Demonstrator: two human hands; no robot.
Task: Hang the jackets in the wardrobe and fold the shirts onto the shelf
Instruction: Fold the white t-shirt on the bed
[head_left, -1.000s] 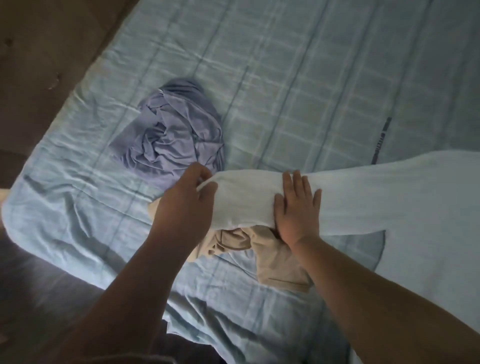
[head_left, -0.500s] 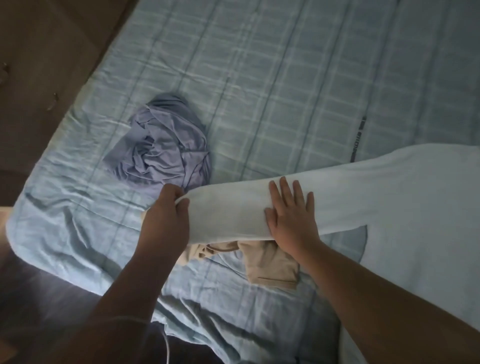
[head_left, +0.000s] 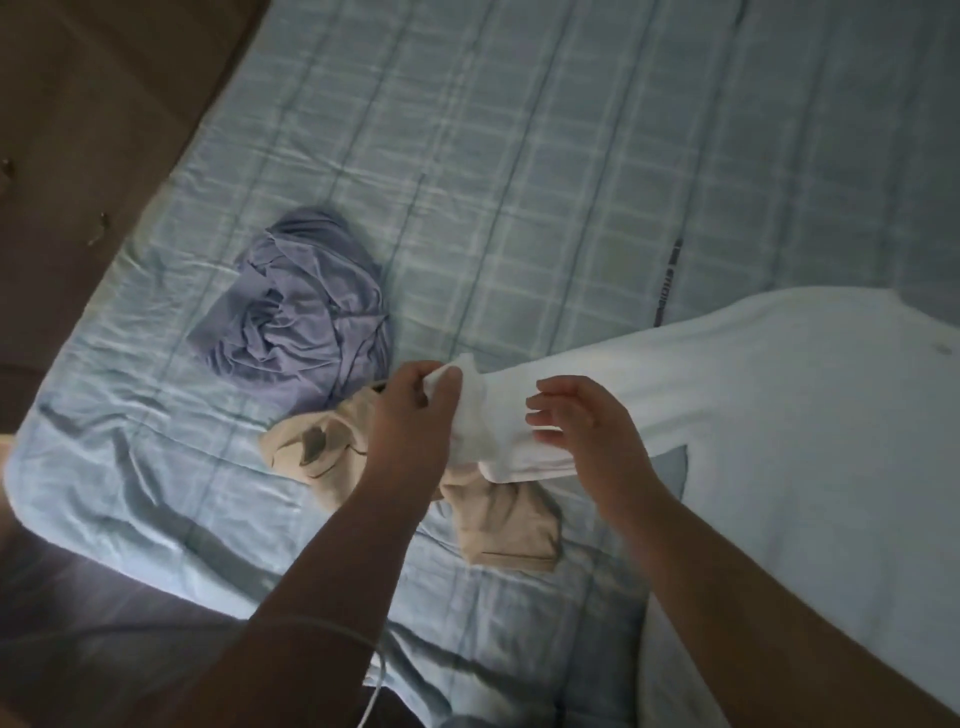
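Observation:
A white long-sleeved shirt (head_left: 779, 415) lies spread over the right side of the bed, one sleeve stretched toward the middle. My left hand (head_left: 410, 410) pinches the cuff end of that sleeve and lifts it. My right hand (head_left: 582, 421) hovers beside the sleeve a little further along, fingers loosely curled with the thumb under the cloth; its grip is unclear. A crumpled beige garment (head_left: 493, 519) lies under the sleeve and both hands. A bunched purple shirt (head_left: 301, 322) sits just beyond it to the left.
The bed carries a pale blue checked cover (head_left: 519, 182) that is wrinkled near the front-left corner. Dark floor (head_left: 78, 130) borders the bed on the left and at the front. A thin white cord (head_left: 374, 691) hangs near my left forearm.
My right hand has lifted off the sleeve, where it lay flat before. My left hand has raised the cuff end, and more of the beige garment shows.

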